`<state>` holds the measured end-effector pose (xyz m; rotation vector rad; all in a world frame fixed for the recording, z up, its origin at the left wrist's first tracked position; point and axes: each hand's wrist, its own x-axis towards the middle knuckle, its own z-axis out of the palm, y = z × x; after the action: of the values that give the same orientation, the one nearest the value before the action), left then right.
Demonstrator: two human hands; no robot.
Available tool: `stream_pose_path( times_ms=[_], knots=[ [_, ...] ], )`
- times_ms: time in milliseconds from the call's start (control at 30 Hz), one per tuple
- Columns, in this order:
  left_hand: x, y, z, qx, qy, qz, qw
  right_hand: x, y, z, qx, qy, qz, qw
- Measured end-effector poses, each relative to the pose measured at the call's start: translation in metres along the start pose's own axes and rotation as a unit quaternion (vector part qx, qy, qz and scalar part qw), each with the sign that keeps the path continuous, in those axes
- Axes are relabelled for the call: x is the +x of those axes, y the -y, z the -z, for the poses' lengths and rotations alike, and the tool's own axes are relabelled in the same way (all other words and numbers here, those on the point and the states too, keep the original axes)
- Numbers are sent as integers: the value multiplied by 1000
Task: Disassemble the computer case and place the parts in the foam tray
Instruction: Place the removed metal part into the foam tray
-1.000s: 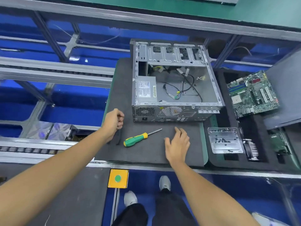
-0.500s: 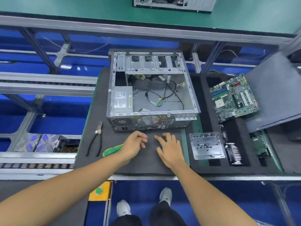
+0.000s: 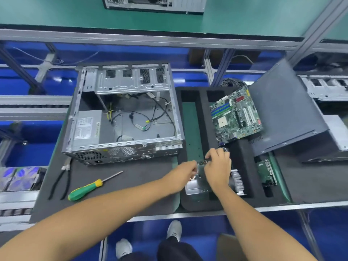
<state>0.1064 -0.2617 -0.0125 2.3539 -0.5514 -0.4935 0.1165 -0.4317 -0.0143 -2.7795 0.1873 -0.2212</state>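
Both hands, left [image 3: 185, 174] and right [image 3: 217, 167], curl over the screw box [image 3: 194, 186] in the foam tray [image 3: 204, 203]; exact grip cannot be told. Case [image 3: 122, 113] stands open on the worktop [image 3: 116, 187], left of tray.

The case [image 3: 122, 113] lies on its side with the open face up, at about 10 o'clock in view: bare grey metal, power supply [image 3: 85, 129] in its near-left corner, loose black cables [image 3: 143, 119] across its floor. The black foam tray [image 3: 205, 113] lies at 3 o'clock of it, just beside. In the tray, a green motherboard [image 3: 236, 114] rests tilted at its far end, a finned heatsink [image 3: 237, 180] near the front.
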Motion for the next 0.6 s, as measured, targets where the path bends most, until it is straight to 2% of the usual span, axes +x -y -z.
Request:
stream_pose_path(
  times_ms=[100,167,333,600],
  knots=[
    [29,-15,-13,118,22,-84,989,15,-20,7,7,7,-12,1000],
    [37,-22,-16,93,77,-40,992,25,-25,9,29,2,-7,1000],
    [39,-17,-12,150,82,-113,979,70,-10,20,113,-51,39,992],
    [37,-14,-3,110,102,-118,982,123,86,42,255,-101,96,957]
  ],
)
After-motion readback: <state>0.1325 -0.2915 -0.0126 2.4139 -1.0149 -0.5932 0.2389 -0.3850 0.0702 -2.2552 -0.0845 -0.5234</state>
